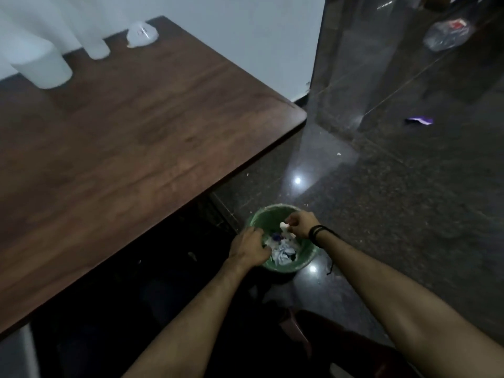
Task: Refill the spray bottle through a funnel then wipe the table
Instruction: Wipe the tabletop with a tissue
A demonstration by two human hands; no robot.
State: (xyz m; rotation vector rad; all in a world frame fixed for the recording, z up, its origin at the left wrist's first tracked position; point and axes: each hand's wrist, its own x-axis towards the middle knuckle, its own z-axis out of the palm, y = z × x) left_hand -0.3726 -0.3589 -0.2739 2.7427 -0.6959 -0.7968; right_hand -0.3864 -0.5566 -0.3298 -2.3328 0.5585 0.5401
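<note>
Dim indoor scene, glare spots on glossy floor [297, 180], soft motion blur, wide-angle edge distortion

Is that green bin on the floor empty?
No, the green bin holds crumpled white paper, and both hands reach over its rim.

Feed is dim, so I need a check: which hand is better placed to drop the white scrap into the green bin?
Right. The right hand already pinches the white scrap above the green bin; opening its fingers should drop it in. The left hand sits at the near rim, apparently steadying it.
</note>
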